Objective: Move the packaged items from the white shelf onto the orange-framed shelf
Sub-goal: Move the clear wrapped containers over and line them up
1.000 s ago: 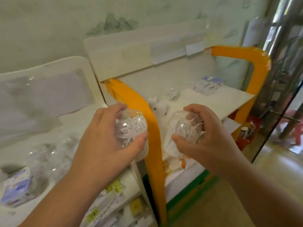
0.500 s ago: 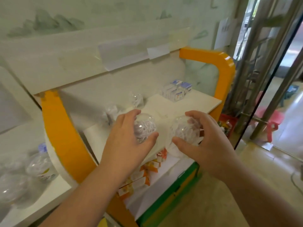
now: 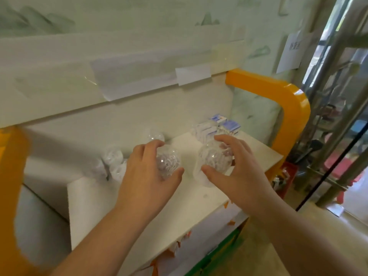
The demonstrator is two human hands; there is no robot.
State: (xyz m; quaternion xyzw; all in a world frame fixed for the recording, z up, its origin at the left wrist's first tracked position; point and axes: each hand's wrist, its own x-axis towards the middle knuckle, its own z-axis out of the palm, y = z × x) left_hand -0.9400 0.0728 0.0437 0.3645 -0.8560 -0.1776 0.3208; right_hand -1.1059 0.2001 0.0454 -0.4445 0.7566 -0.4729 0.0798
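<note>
My left hand [image 3: 147, 172] grips a clear plastic ball package [image 3: 169, 162] filled with white pieces, thumb below and fingers over its top. A second clear ball package [image 3: 214, 159] sits in the grip of my right hand [image 3: 237, 172]. Both packages hang just above the white board of the orange-framed shelf [image 3: 294, 108]. Several similar clear packages [image 3: 111, 162] lie at the back left of that board, and another [image 3: 154, 136] rests against the back wall. The white shelf is out of view.
Blue and white boxes [image 3: 217, 126] are stacked at the board's back right corner. Orange packets [image 3: 175, 246] show on a lower shelf under the board. Right of the frame are metal poles [image 3: 326, 62], a glass door and red items on the floor.
The view has swung right from the white shelf to the orange-framed shelf. Both hands carried their ball packages over the orange post and forward above the board.
</note>
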